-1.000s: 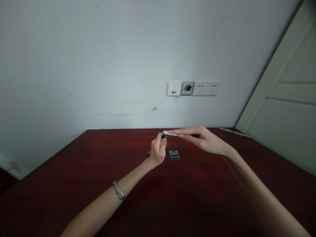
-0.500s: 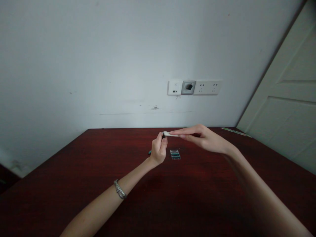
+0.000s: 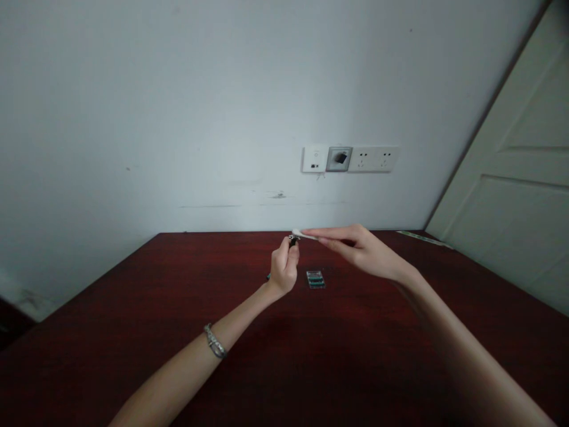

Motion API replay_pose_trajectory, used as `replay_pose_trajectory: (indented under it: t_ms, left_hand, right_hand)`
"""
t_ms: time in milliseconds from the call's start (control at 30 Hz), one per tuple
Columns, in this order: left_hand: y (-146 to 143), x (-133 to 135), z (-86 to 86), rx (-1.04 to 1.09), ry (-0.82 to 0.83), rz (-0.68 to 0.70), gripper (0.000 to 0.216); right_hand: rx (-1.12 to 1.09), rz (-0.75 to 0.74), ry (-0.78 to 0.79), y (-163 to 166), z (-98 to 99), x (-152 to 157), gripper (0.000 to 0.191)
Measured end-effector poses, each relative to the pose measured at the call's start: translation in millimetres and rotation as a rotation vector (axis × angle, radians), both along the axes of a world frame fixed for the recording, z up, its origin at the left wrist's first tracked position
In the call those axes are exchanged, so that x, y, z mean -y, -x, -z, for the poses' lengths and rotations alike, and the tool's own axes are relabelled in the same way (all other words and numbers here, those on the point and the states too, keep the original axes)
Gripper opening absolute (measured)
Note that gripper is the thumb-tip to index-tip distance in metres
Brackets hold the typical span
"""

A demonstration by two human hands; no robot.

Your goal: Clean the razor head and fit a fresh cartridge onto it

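My left hand (image 3: 283,268) is closed around the handle of what looks like a razor (image 3: 294,238). Its dark neck and small silvery head stick up above my thumb, while a teal-and-dark handle end barely shows behind the hand. Pinched between the straight fingers and thumb of my right hand (image 3: 358,249) is a thin white wipe or tissue (image 3: 306,235). The white piece lies against or just over the silvery head; I cannot tell whether they touch. On the tabletop, right of my left hand, is a small clear case (image 3: 316,279) with teal and dark bars inside.
The dark red wooden table (image 3: 213,267) reaches back to a pale wall. Sockets and a switch panel (image 3: 351,159) sit on that wall. A thin patterned strip (image 3: 424,238) lies at the far right edge, beside a pale panelled door (image 3: 511,178).
The white piece and my right hand have shifted slightly left and up, so more of the silvery head shows beneath. My left hand has moved very slightly left.
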State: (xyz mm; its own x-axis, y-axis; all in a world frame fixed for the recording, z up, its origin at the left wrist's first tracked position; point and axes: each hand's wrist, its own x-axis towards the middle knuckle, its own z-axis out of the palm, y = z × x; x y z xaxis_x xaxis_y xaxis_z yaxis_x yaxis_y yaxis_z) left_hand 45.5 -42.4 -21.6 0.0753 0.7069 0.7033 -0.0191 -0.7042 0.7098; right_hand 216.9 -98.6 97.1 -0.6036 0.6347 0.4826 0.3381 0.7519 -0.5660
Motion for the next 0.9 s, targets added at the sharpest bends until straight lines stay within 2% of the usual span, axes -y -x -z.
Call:
replay_pose_trajectory:
  t_ms: [133, 200, 267, 433, 500, 733, 900]
  left_hand:
    - [0.5, 1.0, -1.2, 0.013, 0.034, 0.029, 0.034]
    - [-0.5, 3.0, -4.6, 0.053, 0.078, 0.044, 0.035]
    - [-2.7, 5.5, -10.7, 0.124, 0.154, 0.071, 0.035]
    - [-9.3, 10.7, -30.4, 0.308, 0.407, 0.155, 0.033]
    - [-11.3, 12.1, -35.3, 0.360, 0.448, 0.159, 0.032]
    - [-18.4, 24.8, -41.3, 0.388, 0.523, 0.222, 0.029]
    - [-14.3, 24.7, -46.9, 0.413, 0.521, 0.211, 0.031]
  right_hand:
    - [0.104, -0.075, 0.019, 0.9, 0.0, 0.9, 0.035]
    - [0.128, -0.063, -0.006, 0.7, -0.9, 2.7, 0.034]
    - [0.115, 0.052, -0.070, 0.1, -0.7, 3.4, 0.034]
    - [0.129, 0.472, -0.264, 0.9, 6.7, -3.2, 0.031]
    - [0.145, 0.564, -0.299, 4.8, 11.3, -6.1, 0.029]
    - [0.167, 0.581, -0.381, 24.8, 25.0, -8.5, 0.030]
    - [0.115, 0.604, -0.410, 11.2, 24.0, -17.6, 0.034]
